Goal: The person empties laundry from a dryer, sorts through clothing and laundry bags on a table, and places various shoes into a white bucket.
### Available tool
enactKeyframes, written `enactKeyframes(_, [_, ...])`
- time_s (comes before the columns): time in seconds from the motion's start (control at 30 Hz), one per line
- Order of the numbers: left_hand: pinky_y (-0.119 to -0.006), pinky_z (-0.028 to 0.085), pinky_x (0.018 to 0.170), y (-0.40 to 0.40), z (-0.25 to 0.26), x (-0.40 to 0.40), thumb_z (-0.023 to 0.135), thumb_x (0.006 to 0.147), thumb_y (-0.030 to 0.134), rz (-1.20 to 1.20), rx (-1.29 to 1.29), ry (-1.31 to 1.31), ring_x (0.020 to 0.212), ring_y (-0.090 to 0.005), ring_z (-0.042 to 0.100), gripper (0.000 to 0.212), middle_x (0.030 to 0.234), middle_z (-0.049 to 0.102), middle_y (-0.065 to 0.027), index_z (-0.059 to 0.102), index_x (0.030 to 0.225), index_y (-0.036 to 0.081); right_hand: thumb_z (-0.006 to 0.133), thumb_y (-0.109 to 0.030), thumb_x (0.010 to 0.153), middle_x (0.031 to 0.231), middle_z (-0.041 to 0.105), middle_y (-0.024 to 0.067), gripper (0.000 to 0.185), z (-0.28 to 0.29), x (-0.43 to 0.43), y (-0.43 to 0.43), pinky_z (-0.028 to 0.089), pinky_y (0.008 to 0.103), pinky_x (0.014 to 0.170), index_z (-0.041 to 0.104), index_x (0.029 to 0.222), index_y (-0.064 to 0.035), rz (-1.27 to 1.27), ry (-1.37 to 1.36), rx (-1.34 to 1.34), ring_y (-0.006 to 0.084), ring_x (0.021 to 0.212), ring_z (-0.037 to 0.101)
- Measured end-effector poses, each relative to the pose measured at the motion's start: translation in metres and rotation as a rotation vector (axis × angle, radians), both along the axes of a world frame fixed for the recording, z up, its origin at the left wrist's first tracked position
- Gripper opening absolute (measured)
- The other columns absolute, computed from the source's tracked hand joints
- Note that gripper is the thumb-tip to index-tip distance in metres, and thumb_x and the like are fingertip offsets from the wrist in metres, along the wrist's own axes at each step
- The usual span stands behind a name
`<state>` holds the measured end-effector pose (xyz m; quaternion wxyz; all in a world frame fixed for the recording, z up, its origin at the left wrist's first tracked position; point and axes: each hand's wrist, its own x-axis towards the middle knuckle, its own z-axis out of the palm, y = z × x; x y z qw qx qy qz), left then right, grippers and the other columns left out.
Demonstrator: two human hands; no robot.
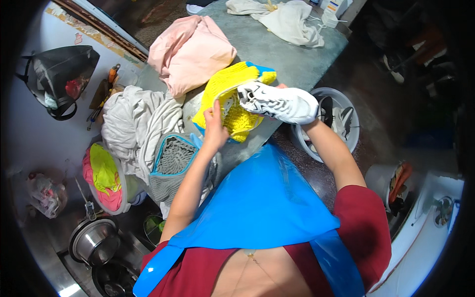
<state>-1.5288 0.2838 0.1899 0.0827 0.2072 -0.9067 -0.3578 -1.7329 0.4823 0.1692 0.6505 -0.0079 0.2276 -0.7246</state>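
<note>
A yellow chenille shoe-wash bag (224,81) with blue ends and a pale zip edge lies gaping on the table. My left hand (216,128) grips its near left rim, index finger along the edge. Inside the bag part of a white shoe (229,107) with laces shows. Above the bag's right side, my right hand (282,86) holds a white sneaker (284,103) with black trim, heel toward the opening. The sneaker hides most of that hand. Left of my left forearm lies a grey shoe-wash bag (174,157), its blue-edged mouth open.
The worn grey-green table (297,63) bears a bundled pink cloth (191,54), heaped white fabric (137,122) and a white cloth (291,22). A pale bucket (352,139) of shoes stands beside its right edge. Left are a basket (124,208) of bright cloths and a metal pot (94,241).
</note>
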Motion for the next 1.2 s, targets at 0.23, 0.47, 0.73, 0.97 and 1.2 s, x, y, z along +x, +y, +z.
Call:
enactKeyframes(0.23, [-0.037,0.032,0.098,-0.031,-0.027,-0.009,0.052,0.064,-0.004,0.107,0.034,0.075,0.110,-0.0388,0.040,0.077,0.116,0.038,-0.0253,0.026,0.137,0.000,0.035,-0.046,0.091,0.146,0.002,0.0237,0.063,0.061,0.058,0.040,0.036,0.0510,0.095,0.019,0.142,-0.0144,-0.002,-0.689,-0.569,0.0452,0.124,0.027])
enactKeyframes(0.47, [-0.034,0.032,0.097,-0.028,-0.029,-0.006,0.052,0.067,-0.003,0.037,0.058,0.063,0.111,-0.0327,0.041,0.076,0.116,0.038,-0.0195,0.026,0.138,0.002,0.038,-0.046,0.090,0.140,0.015,0.0310,0.063,0.034,0.067,0.076,0.044,0.0498,0.091,0.022,0.140,-0.0125,-0.319,-0.650,-0.556,0.0474,0.120,0.034])
enactKeyframes(0.73, [-0.033,0.032,0.096,-0.020,-0.025,-0.008,0.053,0.068,-0.002,0.012,0.077,0.087,0.108,-0.0300,0.041,0.073,0.113,0.038,-0.0168,0.029,0.137,0.002,0.024,-0.056,0.091,0.137,0.020,0.0325,0.070,-0.075,0.036,0.166,0.051,0.0464,0.083,0.020,0.138,-0.0041,-0.915,-0.480,-0.257,0.0438,0.123,0.034])
enactKeyframes(0.97, [-0.033,0.032,0.098,-0.012,-0.006,-0.013,0.050,0.067,-0.004,-0.062,0.019,0.206,0.116,-0.0331,0.039,0.072,0.123,0.038,-0.0192,0.029,0.136,0.002,0.053,-0.024,0.088,0.075,0.057,0.0049,0.020,-0.067,0.088,0.062,0.044,0.0229,0.053,0.055,0.096,-0.0056,-0.525,0.186,0.577,0.0128,0.062,0.054])
enactKeyframes(1.2, [-0.033,0.033,0.098,-0.010,0.046,-0.015,0.049,0.068,-0.006,-0.074,-0.114,0.366,0.121,-0.0308,0.037,0.070,0.132,0.034,-0.0175,0.034,0.135,0.005,0.059,-0.022,0.082,0.082,0.064,0.0142,0.028,-0.034,0.073,-0.105,0.048,0.0286,0.067,0.059,0.093,0.0044,-0.300,1.400,0.641,0.0167,0.073,0.061])
